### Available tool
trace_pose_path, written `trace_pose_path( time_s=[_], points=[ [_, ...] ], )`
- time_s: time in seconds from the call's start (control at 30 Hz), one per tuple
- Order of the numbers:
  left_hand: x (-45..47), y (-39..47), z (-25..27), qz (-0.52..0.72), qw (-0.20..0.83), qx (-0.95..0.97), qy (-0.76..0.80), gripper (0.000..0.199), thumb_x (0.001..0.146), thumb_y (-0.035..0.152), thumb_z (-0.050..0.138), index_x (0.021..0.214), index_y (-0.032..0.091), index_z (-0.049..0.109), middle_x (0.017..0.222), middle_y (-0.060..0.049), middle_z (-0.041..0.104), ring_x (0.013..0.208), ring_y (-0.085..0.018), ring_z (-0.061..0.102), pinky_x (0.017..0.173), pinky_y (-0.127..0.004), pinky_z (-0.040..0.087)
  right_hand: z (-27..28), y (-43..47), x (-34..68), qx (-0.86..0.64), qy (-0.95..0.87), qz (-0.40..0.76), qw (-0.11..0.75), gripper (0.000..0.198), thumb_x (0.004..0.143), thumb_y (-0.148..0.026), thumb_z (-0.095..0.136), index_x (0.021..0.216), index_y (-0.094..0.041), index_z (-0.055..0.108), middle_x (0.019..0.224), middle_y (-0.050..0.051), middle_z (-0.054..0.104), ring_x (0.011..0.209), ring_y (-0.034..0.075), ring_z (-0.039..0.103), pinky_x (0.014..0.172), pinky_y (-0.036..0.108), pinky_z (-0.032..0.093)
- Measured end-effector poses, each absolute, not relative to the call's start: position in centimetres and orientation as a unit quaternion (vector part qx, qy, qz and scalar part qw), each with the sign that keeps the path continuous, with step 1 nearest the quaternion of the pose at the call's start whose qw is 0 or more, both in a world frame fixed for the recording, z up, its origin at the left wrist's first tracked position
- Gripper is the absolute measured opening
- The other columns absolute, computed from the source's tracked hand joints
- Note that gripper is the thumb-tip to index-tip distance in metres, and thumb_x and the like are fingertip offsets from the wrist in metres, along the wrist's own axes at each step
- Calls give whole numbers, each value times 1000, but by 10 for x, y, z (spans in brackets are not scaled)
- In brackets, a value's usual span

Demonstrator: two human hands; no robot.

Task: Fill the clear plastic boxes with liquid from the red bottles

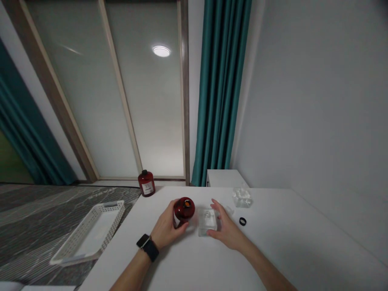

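My left hand (166, 227) is wrapped round a dark red bottle (184, 209) with an uncapped opening at its top and a pale label partly behind my fingers. Just right of the bottle stands a clear square container (207, 221) on the white table. Around the right side of that container is my right hand (226, 230), thumb and fingers spread apart; whether they touch it is hard to tell. A small black ring-shaped piece (242, 221) lies right of this hand. Something transparent shows partly behind its fingers.
A second red bottle (146, 184), with a dark cap, stands at the table's far left corner. Another clear container (242, 197) sits at the back right. On the floor to the left lies a white perforated basket (112, 218). A white cabinet (226, 178) adjoins the table (194, 266) behind.
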State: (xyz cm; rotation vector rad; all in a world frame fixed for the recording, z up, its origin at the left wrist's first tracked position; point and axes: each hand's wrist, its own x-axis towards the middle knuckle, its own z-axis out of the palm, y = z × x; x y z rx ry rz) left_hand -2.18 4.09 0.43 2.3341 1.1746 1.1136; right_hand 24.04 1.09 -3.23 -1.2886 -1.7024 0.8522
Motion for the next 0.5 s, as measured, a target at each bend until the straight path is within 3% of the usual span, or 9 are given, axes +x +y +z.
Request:
trace_pose_path(
  time_s=[0.23,0.37,0.5],
  points=[
    [-24,41,5,375,176,812,412,68,76,25,70,135,16,39,126,-15,63,113,-33,65,95,-48,55,-36,9,234,-518,-668,305,439,69,68,-17,76,132,-22,50,133,9,58,121,27,58,106,45,44],
    [-24,40,3,376,188,814,401,71,76,23,71,138,16,36,133,-16,60,121,-33,61,103,-50,50,-33,2,235,-531,-655,306,442,63,69,-17,75,126,-20,50,122,8,62,110,26,63,100,44,48],
    [-23,39,2,390,201,813,383,77,75,19,71,142,17,33,140,-17,55,129,-33,56,110,-51,44,-40,-3,235,-531,-649,317,443,64,71,-18,73,129,-20,46,122,9,63,114,26,62,103,44,47]
  ],
)
